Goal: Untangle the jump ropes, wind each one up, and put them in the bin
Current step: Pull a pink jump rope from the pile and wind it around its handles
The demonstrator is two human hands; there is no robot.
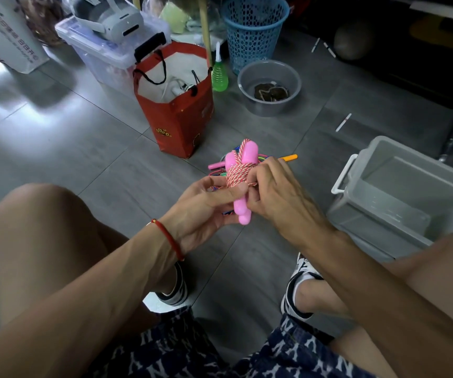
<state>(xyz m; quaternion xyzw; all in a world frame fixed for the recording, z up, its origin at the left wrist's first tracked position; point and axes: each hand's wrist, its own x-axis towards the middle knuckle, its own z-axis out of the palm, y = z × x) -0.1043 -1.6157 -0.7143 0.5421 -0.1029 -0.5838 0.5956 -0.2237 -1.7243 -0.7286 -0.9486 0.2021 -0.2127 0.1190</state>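
We are near the end of winding one rope, by our reading: the pink-and-white cord [240,171] sits in tight turns around the two pink handles [243,186], held side by side above the floor at the centre of the view. Our left hand [206,205] grips the lower part of the handles, its fingers stretching across the bottom of the coil. Our right hand [270,192] has its fingers curled against the coil at 3 o'clock, pinching what looks like the last stretch of cord at the lowest turn; the fingertips themselves are hidden.

To finish well, we should keep the left hand firm so the turns do not slacken, then tuck the free end under a snug turn and pull it taut. A loose tuck would likely let the whole coil spring open in the bin.

Just behind the bundle, at 12 o'clock, the other ropes [221,166] lie on the floor in a coloured tangle with an orange handle [288,158] sticking out toward 2 o'clock. The grey bin [400,192] stands open at 3 o'clock, near the right hand, so the drop should be short.
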